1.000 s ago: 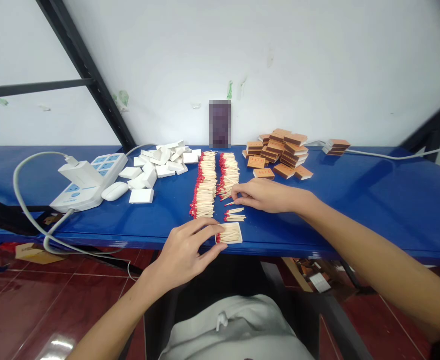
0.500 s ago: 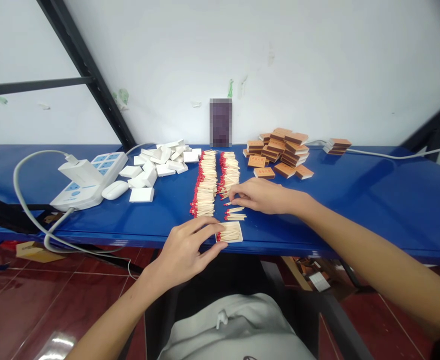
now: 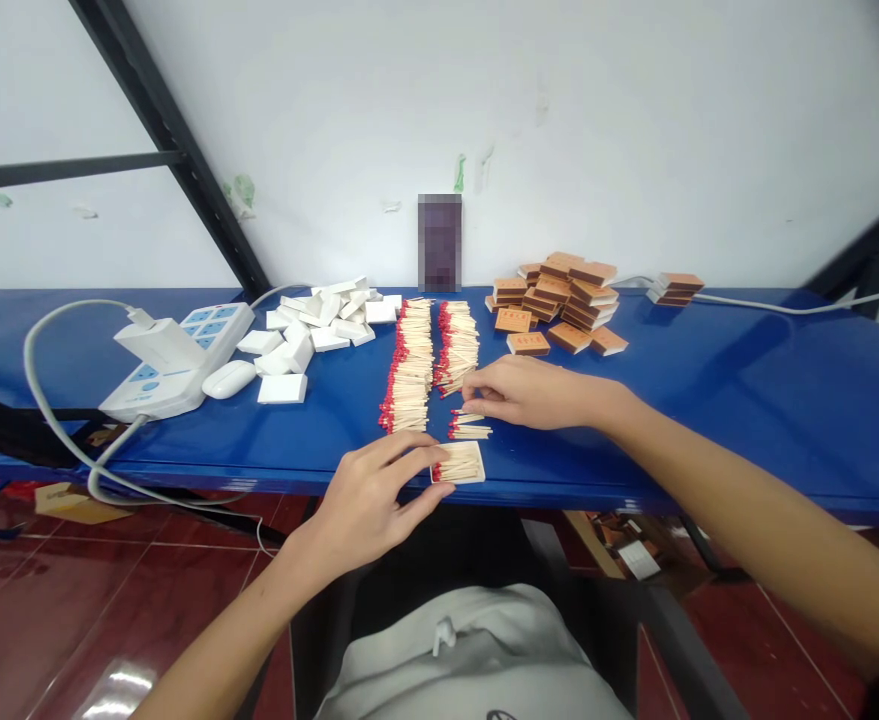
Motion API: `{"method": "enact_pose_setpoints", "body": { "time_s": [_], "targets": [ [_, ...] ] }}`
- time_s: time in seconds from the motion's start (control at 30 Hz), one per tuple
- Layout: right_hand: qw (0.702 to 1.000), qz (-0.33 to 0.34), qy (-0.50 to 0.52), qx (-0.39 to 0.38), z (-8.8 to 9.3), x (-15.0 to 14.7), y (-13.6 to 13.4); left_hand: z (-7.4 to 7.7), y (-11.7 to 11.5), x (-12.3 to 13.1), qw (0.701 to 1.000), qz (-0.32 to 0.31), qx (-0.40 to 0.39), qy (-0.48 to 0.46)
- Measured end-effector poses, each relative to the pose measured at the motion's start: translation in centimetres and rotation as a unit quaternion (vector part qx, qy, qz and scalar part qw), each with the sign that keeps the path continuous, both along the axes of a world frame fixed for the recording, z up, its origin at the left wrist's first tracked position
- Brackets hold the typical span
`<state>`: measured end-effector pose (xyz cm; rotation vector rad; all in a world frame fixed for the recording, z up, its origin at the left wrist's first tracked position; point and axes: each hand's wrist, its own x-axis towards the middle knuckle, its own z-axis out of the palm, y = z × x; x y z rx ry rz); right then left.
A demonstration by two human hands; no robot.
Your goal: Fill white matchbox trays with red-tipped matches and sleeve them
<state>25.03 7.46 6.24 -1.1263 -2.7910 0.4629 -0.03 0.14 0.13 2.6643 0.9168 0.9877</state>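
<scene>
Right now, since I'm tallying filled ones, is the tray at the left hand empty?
Not empty: red-tipped matches fill the white tray at the left hand.

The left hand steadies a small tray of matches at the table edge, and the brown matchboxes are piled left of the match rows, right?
One slip: in the head view the brown matchboxes are piled right of the match rows; the white trays lie on their left. The left hand does steady the small tray of matches at the table edge.
</scene>
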Motion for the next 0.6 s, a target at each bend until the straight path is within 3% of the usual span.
{"method": "enact_pose_setpoints", "body": {
  "time_s": [0.4,0.6],
  "targets": [
    [0.999,-0.03,-0.042,-0.013,1.3,-0.6,-2.0,0.2,-0.1,-0.1,0.999,-0.005,-0.032,-0.011],
    [0.998,-0.008,-0.033,-0.049,1.4,-0.6,-1.6,0.2,-0.1,0.0,0.999,-0.008,-0.042,-0.011]
  ]
}}
